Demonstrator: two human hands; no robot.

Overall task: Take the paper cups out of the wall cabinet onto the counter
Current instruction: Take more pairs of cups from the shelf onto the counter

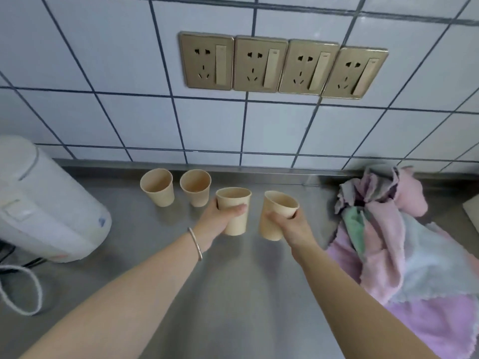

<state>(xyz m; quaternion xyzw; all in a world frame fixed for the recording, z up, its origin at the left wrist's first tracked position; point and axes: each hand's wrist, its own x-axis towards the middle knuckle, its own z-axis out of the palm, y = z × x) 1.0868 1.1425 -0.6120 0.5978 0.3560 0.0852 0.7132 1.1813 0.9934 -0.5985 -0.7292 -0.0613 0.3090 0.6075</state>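
Two tan paper cups stand upright near the back of the steel counter: the left one and, beside it, another. My left hand grips a third upright cup around its side, its base at or just above the counter. My right hand holds a fourth cup, tilted to the left. The wall cabinet is out of view.
A white electric kettle with a cord stands at the left. A heap of pink, grey and green cloths lies at the right. Several brass wall sockets sit on the tiled wall behind.
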